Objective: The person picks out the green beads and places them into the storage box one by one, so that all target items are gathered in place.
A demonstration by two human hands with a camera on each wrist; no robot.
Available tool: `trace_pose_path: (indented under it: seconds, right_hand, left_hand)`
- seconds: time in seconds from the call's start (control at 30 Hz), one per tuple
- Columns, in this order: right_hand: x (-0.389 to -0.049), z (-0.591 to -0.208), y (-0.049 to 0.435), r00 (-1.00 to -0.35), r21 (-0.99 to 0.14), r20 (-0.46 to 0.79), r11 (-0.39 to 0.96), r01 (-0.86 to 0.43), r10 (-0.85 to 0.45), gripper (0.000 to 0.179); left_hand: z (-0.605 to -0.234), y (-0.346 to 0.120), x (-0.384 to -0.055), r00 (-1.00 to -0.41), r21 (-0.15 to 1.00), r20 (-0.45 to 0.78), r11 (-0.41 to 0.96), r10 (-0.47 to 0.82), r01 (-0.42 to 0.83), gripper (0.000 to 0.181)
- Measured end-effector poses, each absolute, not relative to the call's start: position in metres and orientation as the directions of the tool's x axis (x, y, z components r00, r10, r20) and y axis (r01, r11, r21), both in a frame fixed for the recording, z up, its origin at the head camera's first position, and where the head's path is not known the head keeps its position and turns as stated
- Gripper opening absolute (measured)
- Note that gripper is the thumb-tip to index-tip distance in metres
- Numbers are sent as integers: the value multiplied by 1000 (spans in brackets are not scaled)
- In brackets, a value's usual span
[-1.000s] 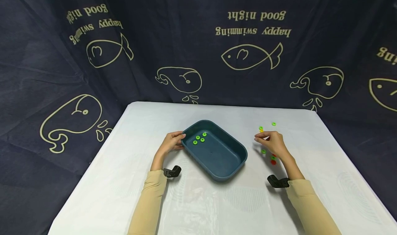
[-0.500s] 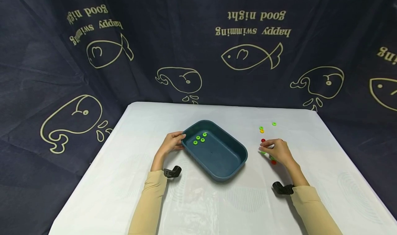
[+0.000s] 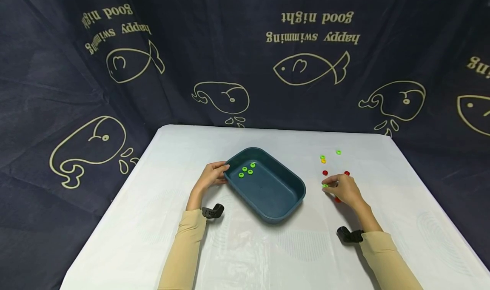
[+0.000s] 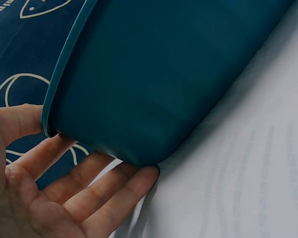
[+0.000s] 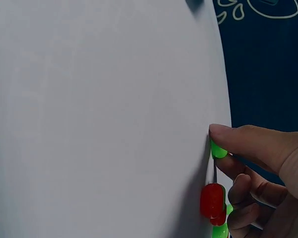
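The right hand (image 3: 343,189) is narrowed to a pinch, with a small green ring (image 3: 325,186) between the tips of its thumb and index finger, on the side that faces the basin; whether that ring touches the table cannot be told. The other fingers of this hand curl in loosely, and the right wrist view shows red and green rings just beside them. Around the hand, in the right half of the table (image 3: 291,264), one red ring (image 3: 325,172) lies just beyond the fingertips, another red ring (image 3: 346,173) lies beyond the knuckles toward the right edge, and a third red ring (image 3: 337,200) shows partly under the hand on the near side. Farther out toward the table's far right corner, a green ring (image 3: 322,157) and a yellow ring (image 3: 323,161) lie side by side, with a lone green ring (image 3: 338,152) nearest the far edge. The left hand (image 3: 210,175) holds the dark blue basin (image 3: 268,194) at its left end, thumb at the rim and fingers against the outer wall. Inside, four green rings (image 3: 250,172) are grouped by the far left end. Past the table's far edge hangs a navy curtain (image 3: 245,35) printed with fish, whales and upside-down words.
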State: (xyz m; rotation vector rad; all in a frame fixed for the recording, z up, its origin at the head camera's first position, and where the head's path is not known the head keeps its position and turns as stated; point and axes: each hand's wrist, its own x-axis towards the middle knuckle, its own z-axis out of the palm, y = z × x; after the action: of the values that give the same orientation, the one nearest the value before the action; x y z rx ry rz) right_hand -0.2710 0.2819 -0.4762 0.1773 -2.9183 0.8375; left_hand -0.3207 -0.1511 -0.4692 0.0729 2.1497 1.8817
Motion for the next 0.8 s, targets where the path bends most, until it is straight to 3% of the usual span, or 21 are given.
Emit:
trace_pose_path:
  seconds: [0.8]
  right_hand:
    - [-282, -443, 273, -979, -528, 184, 830, -176, -91, 22]
  left_hand:
    - [-468, -152, -322, -953, 976, -197, 141, 229, -168, 53]
